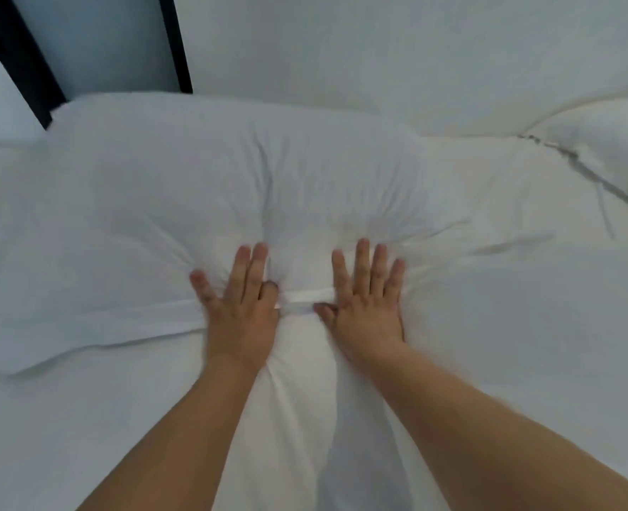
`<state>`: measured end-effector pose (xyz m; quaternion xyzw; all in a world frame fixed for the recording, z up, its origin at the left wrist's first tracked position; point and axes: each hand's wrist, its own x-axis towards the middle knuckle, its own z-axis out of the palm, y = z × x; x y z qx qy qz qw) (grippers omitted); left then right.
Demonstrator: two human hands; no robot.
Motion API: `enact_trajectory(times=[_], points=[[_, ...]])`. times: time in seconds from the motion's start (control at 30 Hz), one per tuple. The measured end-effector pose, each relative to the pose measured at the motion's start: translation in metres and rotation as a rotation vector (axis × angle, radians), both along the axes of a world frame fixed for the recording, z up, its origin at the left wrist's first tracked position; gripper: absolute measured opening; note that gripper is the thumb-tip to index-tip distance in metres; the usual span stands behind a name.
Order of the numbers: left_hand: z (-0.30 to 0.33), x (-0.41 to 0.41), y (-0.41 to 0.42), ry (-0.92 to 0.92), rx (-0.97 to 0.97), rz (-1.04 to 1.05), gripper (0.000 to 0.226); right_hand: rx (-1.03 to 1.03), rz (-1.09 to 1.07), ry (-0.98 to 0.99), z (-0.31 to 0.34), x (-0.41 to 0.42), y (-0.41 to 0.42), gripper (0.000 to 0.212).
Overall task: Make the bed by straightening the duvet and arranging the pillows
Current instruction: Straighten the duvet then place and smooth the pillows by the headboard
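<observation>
Both the left hand point(240, 307) and the right hand point(367, 307) press flat, fingers point(362, 263) straight and spread, on the near edge of the pillow point(231, 171) lying at the head of the bed point(526, 326), apparently to smooth and settle it.

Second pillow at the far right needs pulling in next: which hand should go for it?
Right. The right hand lies flat on the near pillow, on the side nearer the second pillow; the left hand would probably have to cross over.
</observation>
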<state>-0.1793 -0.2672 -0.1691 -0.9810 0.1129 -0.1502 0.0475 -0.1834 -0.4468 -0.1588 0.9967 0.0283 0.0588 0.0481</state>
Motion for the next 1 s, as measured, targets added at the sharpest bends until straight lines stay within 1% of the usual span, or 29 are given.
enact_trajectory(times=[0.07, 0.13, 0.23, 0.3, 0.37, 0.43, 0.5, 0.53, 0.57, 0.6, 0.63, 0.67, 0.7, 0.77, 0.8, 0.87, 0.93, 1.0], points=[[-0.031, 0.000, 0.000, -0.167, -0.053, 0.013, 0.024, 0.043, 0.039, -0.177, -0.031, 0.000, 0.001, 0.083], [-0.038, 0.005, 0.001, -0.261, -0.108, 0.017, 0.022, 0.063, 0.035, -0.219, -0.040, 0.007, 0.004, 0.078], [-0.036, 0.009, 0.001, -0.274, -0.149, 0.035, 0.019, 0.072, 0.027, -0.257, -0.040, 0.011, 0.008, 0.077], [-0.037, 0.009, -0.001, -0.242, -0.127, 0.027, 0.020, 0.081, 0.023, -0.225, -0.041, 0.011, 0.008, 0.077], [-0.038, 0.010, -0.002, -0.176, -0.095, 0.036, 0.022, 0.088, 0.003, -0.165, -0.038, 0.009, 0.010, 0.076], [-0.028, 0.004, 0.000, -0.072, -0.109, 0.049, 0.023, 0.105, 0.019, -0.038, -0.024, 0.002, 0.009, 0.074], [-0.006, -0.004, -0.002, 0.146, -0.141, 0.063, 0.023, 0.095, 0.084, 0.134, -0.002, -0.006, 0.002, 0.074], [0.009, -0.009, -0.006, 0.297, -0.153, 0.088, 0.025, 0.138, 0.104, 0.211, 0.018, -0.010, -0.004, 0.075], [0.029, -0.016, -0.010, 0.446, -0.164, 0.117, 0.026, 0.223, 0.099, 0.275, 0.045, -0.015, -0.007, 0.076], [0.053, -0.023, -0.015, 0.584, -0.191, 0.152, 0.026, 0.338, 0.075, 0.279, 0.077, -0.020, -0.010, 0.074], [0.079, -0.030, -0.021, 0.641, -0.217, 0.162, 0.027, 0.426, 0.041, 0.253, 0.110, -0.026, -0.015, 0.071], [0.106, -0.037, -0.028, 0.633, -0.209, 0.140, 0.031, 0.476, 0.012, 0.222, 0.144, -0.035, -0.023, 0.067], [0.137, -0.043, -0.035, 0.593, -0.166, 0.096, 0.036, 0.479, -0.003, 0.201, 0.179, -0.044, -0.034, 0.064], [0.209, -0.052, -0.052, 0.484, -0.021, -0.036, 0.043, 0.368, -0.003, 0.201, 0.249, -0.072, -0.069, 0.061], [0.250, -0.055, -0.061, 0.433, -0.002, -0.097, 0.045, 0.297, 0.002, 0.210, 0.284, -0.087, -0.088, 0.061], [0.347, -0.064, -0.084, 0.355, -0.076, -0.153, 0.045, 0.231, -0.045, 0.222, 0.363, -0.124, -0.125, 0.060], [0.443, -0.079, -0.111, 0.288, -0.167, -0.209, 0.045, 0.252, -0.152, 0.213, 0.446, -0.171, -0.154, 0.061], [0.529, -0.102, -0.135, 0.267, -0.169, -0.287, 0.045, 0.253, -0.213, 0.212, 0.525, -0.225, -0.179, 0.062]])
